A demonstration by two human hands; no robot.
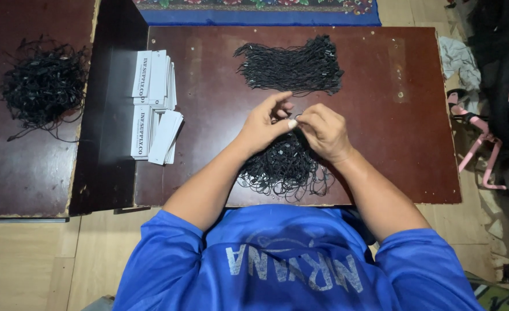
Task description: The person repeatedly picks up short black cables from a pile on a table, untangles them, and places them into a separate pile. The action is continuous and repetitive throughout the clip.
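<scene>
Both hands meeting above a loose pile of black strings point(286, 167) near the front edge of a dark red-brown table point(404, 144). Left hand point(264, 124) with thumb and fingertips pinched narrow, right hand point(323, 131) curled in against it, fingertips touching at a small spot between them; likely pinching one thin string, too small and dark to tell for sure. Loose pile directly under the hands, tangled, loops spilling toward the table edge.

Farther back on the same table, a neater bundle of black strings point(292, 66), laid roughly side by side, well apart from the hands. Looks like sorted or finished stock, though hard to confirm. To the left, two stacks of white paper tags point(153, 103) lying across the gap onto a darker lower board point(113, 115), fanned slightly, untouched. Far left, second table point(30, 173) with another tangled heap of black strings point(44, 86).

Progress, judged from the layout: some strings possibly already straightened into the back bundle, a good-sized tangle left under the hands, whole far-left heap untouched, no tag visibly strung yet. Seems somewhere in the middle, plenty left.

Blue shirt point(289, 259) filling the bottom of the view, pink hangers point(479, 138) and cloth on the floor at right
</scene>
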